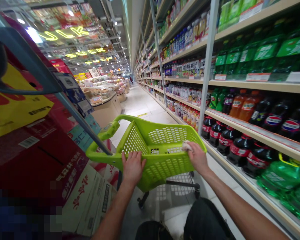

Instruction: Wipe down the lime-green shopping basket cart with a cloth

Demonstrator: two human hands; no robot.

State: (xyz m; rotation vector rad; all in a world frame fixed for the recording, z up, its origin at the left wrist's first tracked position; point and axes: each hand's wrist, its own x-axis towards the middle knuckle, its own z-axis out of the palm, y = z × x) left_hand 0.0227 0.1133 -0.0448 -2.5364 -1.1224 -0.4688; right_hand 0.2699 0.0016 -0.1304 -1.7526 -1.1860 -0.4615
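Observation:
A lime-green shopping cart (pixel 167 168) with a perforated plastic basket stands sideways in front of me. My left hand (pixel 133 168) grips its near rim, with the fingers hooked over the edge and the thumb apart. At the right end of the same rim, my right hand (pixel 198 158) is closed on a crumpled white cloth or tissue (pixel 187 146), pressed against the edge. Part of that cloth is hidden by the fingers. The cart's green handle (pixel 108 130) is to the left, away from both hands.
Shelves of drinks line the right side, with cola bottles (pixel 242 146) low down and green soda bottles (pixel 267 50) above. Stacked cartons (pixel 90 196) and a grey-blue handle on a pole (pixel 27 63) stand close on the left. A tiled aisle (pixel 137 96) runs ahead past bulk-goods counters (pixel 106 108).

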